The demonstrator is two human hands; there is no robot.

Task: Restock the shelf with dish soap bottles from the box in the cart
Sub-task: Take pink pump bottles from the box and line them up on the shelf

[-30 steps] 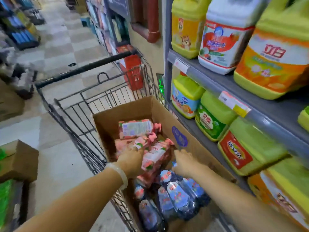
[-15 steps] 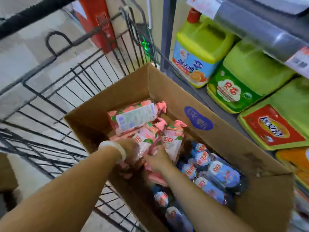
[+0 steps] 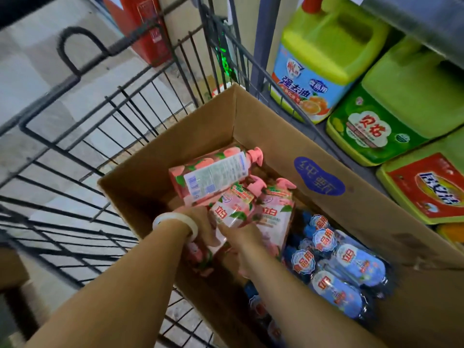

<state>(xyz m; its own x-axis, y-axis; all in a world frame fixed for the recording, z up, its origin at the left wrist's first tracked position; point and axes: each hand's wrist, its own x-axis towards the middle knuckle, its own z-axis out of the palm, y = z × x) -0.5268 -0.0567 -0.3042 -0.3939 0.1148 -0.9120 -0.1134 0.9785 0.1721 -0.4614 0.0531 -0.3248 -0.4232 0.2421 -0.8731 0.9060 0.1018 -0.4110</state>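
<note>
Both hands are down inside the open brown cardboard box (image 3: 263, 126), which sits in the black wire shopping cart (image 3: 82, 151) just beside the grey metal shelf (image 3: 326, 136). The left hand (image 3: 200, 226), with a white band at the wrist, curls its fingers round the lower end of a pink peach-printed dish soap bottle (image 3: 232, 209). The right hand (image 3: 241, 238) grips the neighbouring pink bottle (image 3: 276, 212) from below. A third pink bottle (image 3: 213, 174) lies across the top of these two, its back label upward and its pump cap pointing to the box's right wall. To the right in the box lie blue-labelled dish soap bottles in clear wrap (image 3: 351, 270).

Compared with half a second ago, the hands sit at almost the same place on the same two bottles; the right hand has closed in a little beneath its bottle. The view has drawn nearer and tilted down, so the box fills more of it. A second ago the right hand rested further right, by the box wall.

On the shelf stand large yellow-green detergent jugs (image 3: 324, 59).
</note>
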